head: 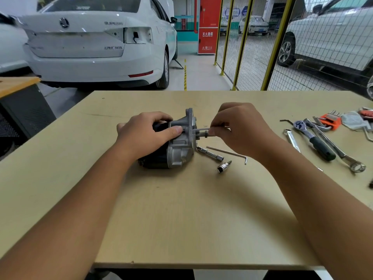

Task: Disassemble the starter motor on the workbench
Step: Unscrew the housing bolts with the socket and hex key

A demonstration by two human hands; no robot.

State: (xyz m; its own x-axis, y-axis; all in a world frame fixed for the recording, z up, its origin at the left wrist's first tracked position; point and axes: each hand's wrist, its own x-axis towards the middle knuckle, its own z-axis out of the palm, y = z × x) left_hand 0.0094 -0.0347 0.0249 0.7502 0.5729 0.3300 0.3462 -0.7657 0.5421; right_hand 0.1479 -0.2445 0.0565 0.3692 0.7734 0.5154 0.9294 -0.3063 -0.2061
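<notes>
The starter motor lies on its side in the middle of the workbench, black body to the left, silver aluminium housing to the right. My left hand lies over the black body and grips it, thumb on the housing. My right hand pinches a thin metal tool that points into the housing's right face. What kind of tool it is, I cannot tell.
Just right of the motor lie a socket extension, a long hex key and a small bit socket. At the right edge lie a ratchet, wrenches and an orange hex key set. Cars and a mesh fence stand behind.
</notes>
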